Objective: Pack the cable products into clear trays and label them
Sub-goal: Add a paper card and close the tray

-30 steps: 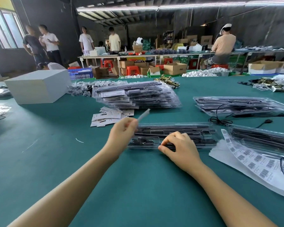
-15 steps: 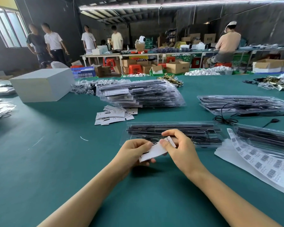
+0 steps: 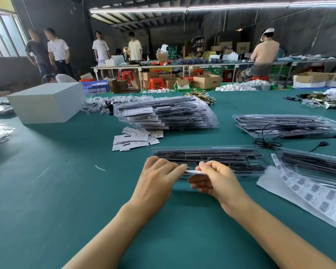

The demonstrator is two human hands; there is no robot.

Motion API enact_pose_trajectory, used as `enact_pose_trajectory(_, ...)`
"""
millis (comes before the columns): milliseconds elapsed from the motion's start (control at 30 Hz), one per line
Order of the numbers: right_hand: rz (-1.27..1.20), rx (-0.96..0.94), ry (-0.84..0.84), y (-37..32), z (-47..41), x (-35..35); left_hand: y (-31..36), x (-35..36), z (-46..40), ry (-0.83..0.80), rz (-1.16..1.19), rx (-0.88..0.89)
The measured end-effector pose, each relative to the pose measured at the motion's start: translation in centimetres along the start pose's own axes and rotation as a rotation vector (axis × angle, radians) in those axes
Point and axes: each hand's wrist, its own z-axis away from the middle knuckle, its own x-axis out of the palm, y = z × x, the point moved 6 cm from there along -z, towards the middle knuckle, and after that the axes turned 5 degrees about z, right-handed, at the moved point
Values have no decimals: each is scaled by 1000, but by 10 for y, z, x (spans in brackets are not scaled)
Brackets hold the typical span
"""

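Card [image 3: 192, 171] turned edge-on since earlier, lifted over clear tray [image 3: 208, 152]; left hand [image 3: 157, 179], right hand [image 3: 215, 181] fingers pinch its ends.

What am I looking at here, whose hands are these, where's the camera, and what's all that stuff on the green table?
The picture comes from a camera worn on a worker's head, looking forward and down, so the two bare arms are that person's own. The left hand and right hand together pinch a small white card, seen edge-on, just in front of a clear tray holding black cable parts. On the green table lie more loose cards, a pile of filled trays behind them, more trays to the right, barcode sheets at the right edge, and a white box on the left. Other people stand or sit at benches in the background.
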Motion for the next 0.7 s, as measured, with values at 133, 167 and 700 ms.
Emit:
enact_pose_trajectory(133, 446, -272, 147, -17, 5, -11, -41, -10, 5, 123, 50, -422)
enact_pose_trajectory(167, 591, -375, 204, -23, 6, -14, -50, -11, 9, 152, 62, -513)
enact_pose_trajectory(700, 1139, -628, -144, -19, -47, 36, -83, 11, 30, 125, 208, -834)
